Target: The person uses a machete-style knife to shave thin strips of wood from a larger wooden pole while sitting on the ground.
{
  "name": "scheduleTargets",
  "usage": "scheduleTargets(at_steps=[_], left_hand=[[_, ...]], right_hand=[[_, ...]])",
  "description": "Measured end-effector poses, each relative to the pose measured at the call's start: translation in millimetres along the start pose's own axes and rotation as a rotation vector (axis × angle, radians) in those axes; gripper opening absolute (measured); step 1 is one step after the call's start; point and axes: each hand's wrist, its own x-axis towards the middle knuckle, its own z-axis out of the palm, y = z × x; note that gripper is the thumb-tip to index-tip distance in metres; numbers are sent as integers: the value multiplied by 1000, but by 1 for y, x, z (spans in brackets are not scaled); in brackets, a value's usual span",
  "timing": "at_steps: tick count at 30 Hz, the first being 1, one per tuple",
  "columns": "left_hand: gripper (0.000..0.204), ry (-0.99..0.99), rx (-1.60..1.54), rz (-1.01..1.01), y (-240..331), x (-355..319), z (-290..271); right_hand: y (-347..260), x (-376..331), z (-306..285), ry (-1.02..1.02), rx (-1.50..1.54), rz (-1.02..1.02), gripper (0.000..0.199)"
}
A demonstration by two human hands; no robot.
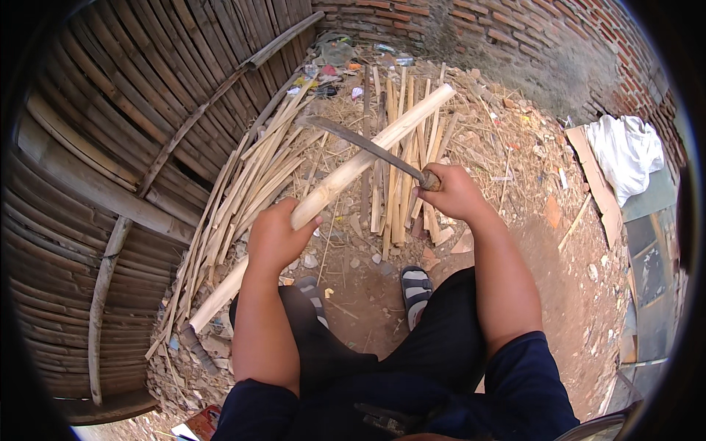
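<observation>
My left hand point(278, 234) is closed around a long pale bamboo pole point(344, 178), which slants from the lower left up to the far right. In my right hand point(450, 192) is the wooden handle of a machete point(368, 145) with a dark blade, slightly curved at its tip. The blade points to the far left and crosses over the pole, beyond my left hand. Whether its edge touches the wood I cannot tell. Beneath the pole, split bamboo strips point(397, 209) lie on the ground in a loose bundle.
More bamboo strips point(243, 191) are piled along the slatted bamboo wall point(140, 81) on the left. A brick wall point(515, 44) closes off the back. Rubble and litter cover the ground. A white sack point(625, 154) and a cardboard sheet point(594, 180) are at right. My sandalled feet point(417, 294) stand close below.
</observation>
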Motion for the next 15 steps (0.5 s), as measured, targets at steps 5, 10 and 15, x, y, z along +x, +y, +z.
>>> scheduleTargets(at_steps=[5,10,15], left_hand=[[42,23,-5,48,-7,1,6],[42,47,-18,64,-9,0,6],[41,4,6,20,-4,0,2]], right_hand=[[-22,-4,20,-65,-108,-203,34],[-28,-3,10,-165,-100,-90,35],[4,3,-12,20,-84,142,35]])
